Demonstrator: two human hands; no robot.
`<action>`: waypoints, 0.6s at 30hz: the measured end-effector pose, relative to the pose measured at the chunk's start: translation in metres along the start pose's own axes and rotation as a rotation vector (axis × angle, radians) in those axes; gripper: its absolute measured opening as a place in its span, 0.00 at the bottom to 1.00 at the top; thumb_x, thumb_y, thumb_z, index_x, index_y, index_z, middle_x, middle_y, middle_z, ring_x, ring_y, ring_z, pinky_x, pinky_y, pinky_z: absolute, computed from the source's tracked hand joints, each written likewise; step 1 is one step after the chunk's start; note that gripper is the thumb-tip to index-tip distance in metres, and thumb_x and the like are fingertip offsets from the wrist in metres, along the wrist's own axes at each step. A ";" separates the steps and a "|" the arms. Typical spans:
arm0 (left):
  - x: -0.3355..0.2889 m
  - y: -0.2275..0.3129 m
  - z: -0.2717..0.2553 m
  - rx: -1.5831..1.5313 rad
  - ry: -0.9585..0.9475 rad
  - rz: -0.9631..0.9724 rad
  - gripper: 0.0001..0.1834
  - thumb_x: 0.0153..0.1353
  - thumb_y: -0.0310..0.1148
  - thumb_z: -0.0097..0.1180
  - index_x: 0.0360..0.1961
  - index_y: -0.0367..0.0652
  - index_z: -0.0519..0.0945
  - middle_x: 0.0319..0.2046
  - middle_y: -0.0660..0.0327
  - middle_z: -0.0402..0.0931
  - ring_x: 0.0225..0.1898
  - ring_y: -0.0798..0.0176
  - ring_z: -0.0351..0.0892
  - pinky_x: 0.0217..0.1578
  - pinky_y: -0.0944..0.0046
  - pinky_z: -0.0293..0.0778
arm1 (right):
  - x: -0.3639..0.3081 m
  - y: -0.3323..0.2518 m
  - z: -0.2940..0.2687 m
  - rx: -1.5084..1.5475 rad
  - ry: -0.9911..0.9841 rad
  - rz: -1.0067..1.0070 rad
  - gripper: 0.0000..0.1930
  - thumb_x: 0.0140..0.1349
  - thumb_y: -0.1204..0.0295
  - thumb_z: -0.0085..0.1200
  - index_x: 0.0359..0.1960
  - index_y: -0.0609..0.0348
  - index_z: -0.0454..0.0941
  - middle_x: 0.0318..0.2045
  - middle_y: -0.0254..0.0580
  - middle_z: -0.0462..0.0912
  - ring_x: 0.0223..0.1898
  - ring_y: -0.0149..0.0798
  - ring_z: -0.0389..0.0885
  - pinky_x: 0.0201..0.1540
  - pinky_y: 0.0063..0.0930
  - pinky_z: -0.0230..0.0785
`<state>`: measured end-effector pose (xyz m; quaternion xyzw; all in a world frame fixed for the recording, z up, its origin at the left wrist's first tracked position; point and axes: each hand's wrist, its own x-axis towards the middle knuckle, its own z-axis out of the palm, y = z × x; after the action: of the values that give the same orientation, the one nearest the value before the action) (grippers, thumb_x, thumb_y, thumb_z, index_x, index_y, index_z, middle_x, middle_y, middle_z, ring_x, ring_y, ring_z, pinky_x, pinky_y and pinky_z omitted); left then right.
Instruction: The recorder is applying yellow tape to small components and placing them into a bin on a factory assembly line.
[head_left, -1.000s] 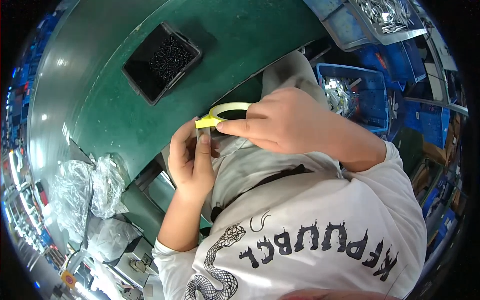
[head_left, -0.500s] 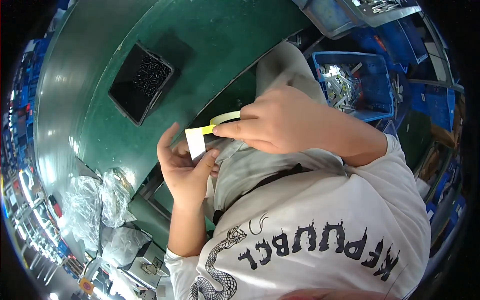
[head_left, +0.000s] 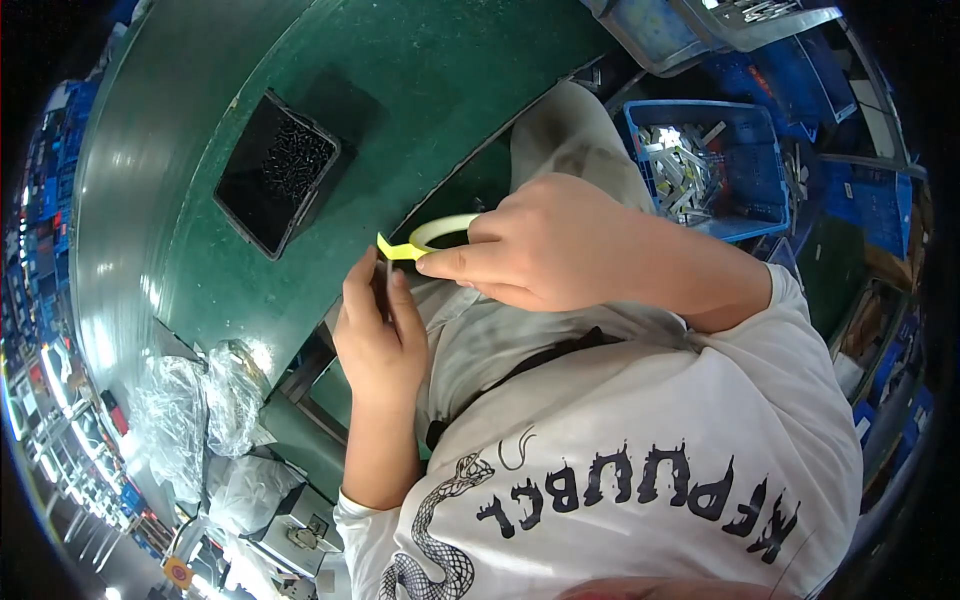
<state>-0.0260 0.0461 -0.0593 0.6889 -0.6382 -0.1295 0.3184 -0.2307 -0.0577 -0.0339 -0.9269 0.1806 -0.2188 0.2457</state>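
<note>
- Left hand (head_left: 381, 335): thumb and fingers closed in a pinch on a thin, flat, pale strip.
- Thin, flat, pale strip (head_left: 389, 274): upright between the left fingertips, seen nearly edge-on; material cannot be told.
- Right hand (head_left: 545, 245): fingers closed around the side of a tape roll, index finger extended along the tape toward the left hand.
- Round roll of bright yellow adhesive tape (head_left: 432, 231): in the right hand, above the lap, near the edge of the surface; partly covered by the fingers.
- Loose yellow tape end (head_left: 398, 251): reaches left from the roll over the top of the pale strip, tip bent upward; whether it adheres there cannot be told.
- Green, smooth-topped surface (head_left: 450, 80): ahead of the person, lit unevenly.
- Black, rectangular, open plastic box (head_left: 252, 208): on the surface, ahead and left of the hands, well apart from them.
- Small, black, cylindrical pieces (head_left: 294, 160): heaped inside the black box.
- Blue, rectangular plastic crate (head_left: 757, 190): right of the grey trouser leg (head_left: 575, 140).
- Flat, silvery and pale strips (head_left: 683, 175): jumbled in the crate's left part.
- Clear, crumpled plastic bags (head_left: 175, 405): at the left, apart from the left forearm.
</note>
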 end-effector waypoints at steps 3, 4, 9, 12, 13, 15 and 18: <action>0.000 -0.002 0.000 0.133 -0.058 0.019 0.12 0.66 0.25 0.50 0.49 0.34 0.74 0.29 0.50 0.78 0.25 0.51 0.77 0.28 0.60 0.74 | 0.001 0.000 0.001 0.009 -0.001 -0.003 0.19 0.57 0.67 0.61 0.52 0.43 0.79 0.18 0.30 0.74 0.16 0.35 0.75 0.17 0.30 0.65; 0.000 -0.003 0.002 0.044 -0.052 -0.026 0.10 0.67 0.25 0.49 0.47 0.34 0.74 0.28 0.51 0.77 0.24 0.54 0.76 0.27 0.61 0.73 | 0.001 0.001 0.002 0.010 -0.001 -0.002 0.19 0.57 0.67 0.61 0.52 0.43 0.79 0.18 0.30 0.74 0.16 0.36 0.75 0.18 0.30 0.66; -0.006 0.003 0.005 -0.536 0.025 -0.310 0.10 0.72 0.29 0.43 0.44 0.33 0.73 0.28 0.61 0.75 0.25 0.72 0.72 0.24 0.69 0.70 | 0.006 -0.002 -0.001 0.044 0.016 0.008 0.19 0.57 0.67 0.61 0.52 0.44 0.79 0.19 0.31 0.75 0.17 0.36 0.75 0.19 0.31 0.67; -0.002 0.010 0.002 -0.831 0.065 -0.438 0.11 0.73 0.31 0.40 0.45 0.34 0.72 0.28 0.61 0.75 0.23 0.71 0.71 0.24 0.70 0.70 | 0.003 0.002 -0.002 0.064 0.024 0.013 0.19 0.57 0.68 0.60 0.52 0.45 0.79 0.19 0.31 0.75 0.18 0.37 0.75 0.19 0.32 0.66; -0.003 0.007 -0.001 -0.849 0.021 -0.479 0.12 0.74 0.32 0.39 0.45 0.34 0.71 0.28 0.61 0.75 0.22 0.71 0.70 0.24 0.71 0.71 | 0.002 0.003 -0.001 0.089 0.041 0.011 0.19 0.57 0.68 0.60 0.52 0.45 0.79 0.19 0.32 0.75 0.18 0.37 0.75 0.19 0.32 0.66; -0.003 0.004 -0.003 -0.916 -0.017 -0.509 0.11 0.74 0.32 0.39 0.44 0.34 0.71 0.29 0.60 0.76 0.21 0.71 0.69 0.23 0.71 0.71 | 0.002 0.004 -0.004 0.055 0.016 0.022 0.19 0.57 0.68 0.60 0.52 0.46 0.79 0.19 0.32 0.75 0.18 0.37 0.75 0.18 0.32 0.65; -0.004 0.004 -0.006 -0.993 -0.052 -0.553 0.11 0.73 0.32 0.40 0.43 0.35 0.71 0.29 0.60 0.76 0.21 0.71 0.69 0.22 0.70 0.70 | 0.002 0.003 -0.004 0.010 -0.003 0.026 0.19 0.57 0.68 0.60 0.52 0.46 0.79 0.19 0.32 0.74 0.18 0.37 0.75 0.18 0.33 0.64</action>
<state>-0.0267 0.0519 -0.0536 0.5947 -0.3040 -0.5096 0.5425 -0.2319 -0.0624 -0.0321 -0.9236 0.1911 -0.2152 0.2535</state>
